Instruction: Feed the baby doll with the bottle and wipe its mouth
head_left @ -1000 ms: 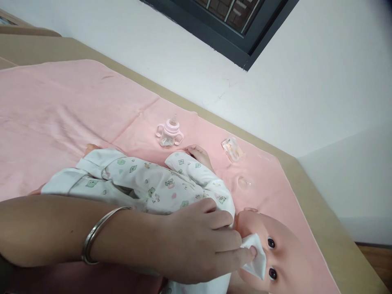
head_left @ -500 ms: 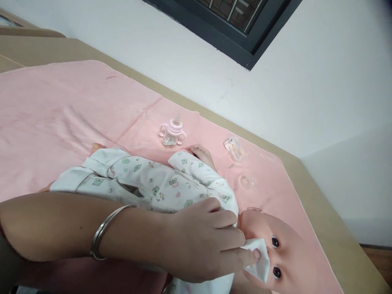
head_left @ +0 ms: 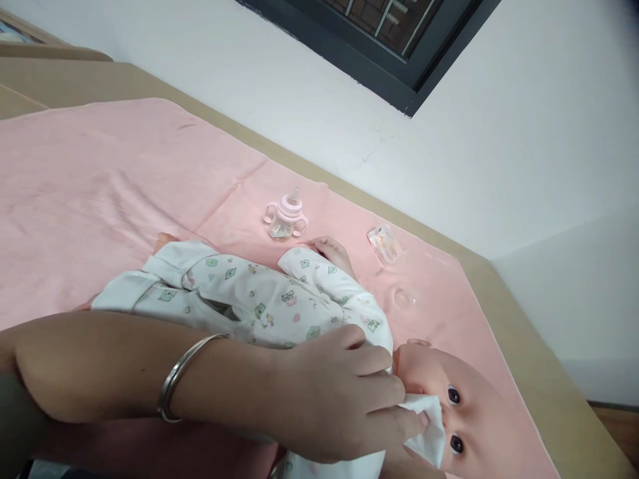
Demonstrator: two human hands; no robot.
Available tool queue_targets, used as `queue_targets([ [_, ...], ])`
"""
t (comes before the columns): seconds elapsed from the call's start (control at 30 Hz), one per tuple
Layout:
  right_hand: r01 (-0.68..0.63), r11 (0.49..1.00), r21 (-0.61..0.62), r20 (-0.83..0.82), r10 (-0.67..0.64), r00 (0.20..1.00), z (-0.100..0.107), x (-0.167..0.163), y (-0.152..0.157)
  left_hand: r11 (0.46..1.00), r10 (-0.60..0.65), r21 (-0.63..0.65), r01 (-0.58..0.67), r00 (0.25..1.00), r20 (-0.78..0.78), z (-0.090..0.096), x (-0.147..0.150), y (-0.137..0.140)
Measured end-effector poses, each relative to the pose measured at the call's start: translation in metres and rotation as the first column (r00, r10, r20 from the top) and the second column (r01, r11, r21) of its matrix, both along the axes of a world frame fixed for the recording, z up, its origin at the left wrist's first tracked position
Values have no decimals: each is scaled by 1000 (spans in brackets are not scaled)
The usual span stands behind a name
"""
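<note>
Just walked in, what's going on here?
Someone's left hand holds a white cloth at the lower face of a doll in a patterned outfit. The doll lies face up on a pink sheet. A bottle stands upright near one of its hands, with a small packet farther along. The right hand is out of view.

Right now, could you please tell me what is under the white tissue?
Part of the doll's lower face lies under the white tissue, which the left hand holds; both eyes show past its edge. Whatever the tissue covers cannot be seen.
</note>
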State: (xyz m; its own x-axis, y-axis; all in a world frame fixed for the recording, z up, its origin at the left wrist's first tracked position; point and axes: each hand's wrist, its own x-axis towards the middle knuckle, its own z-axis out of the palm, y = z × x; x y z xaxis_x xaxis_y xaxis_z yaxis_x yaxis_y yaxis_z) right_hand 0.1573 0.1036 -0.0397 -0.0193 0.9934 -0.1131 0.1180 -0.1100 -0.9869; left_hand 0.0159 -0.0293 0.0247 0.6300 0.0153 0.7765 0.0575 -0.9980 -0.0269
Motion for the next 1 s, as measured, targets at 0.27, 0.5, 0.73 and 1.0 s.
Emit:
queue_targets([
  [0.27, 7, 1000, 5, -5, -7, 1000, -4, 1, 2, 999, 12, -34, -12, 1000, 8, -4, 1, -1],
  [0.5, -1, 1000, 14, -21, 1, 1000, -1, 0, -2, 998, 30, -48, -33, 998, -54, -6, 2, -3],
  [0.73, -1, 999, 38, -17, 2, 1000, 0, -1, -3, 996, 58, -63, -67, 990, -125, -7, 1, -3],
  [1.0, 1, 1000, 14, 0, -1, 1000, 8, -2, -7, 995, 56, -77, -68, 988, -141, -12, 1, -3],
])
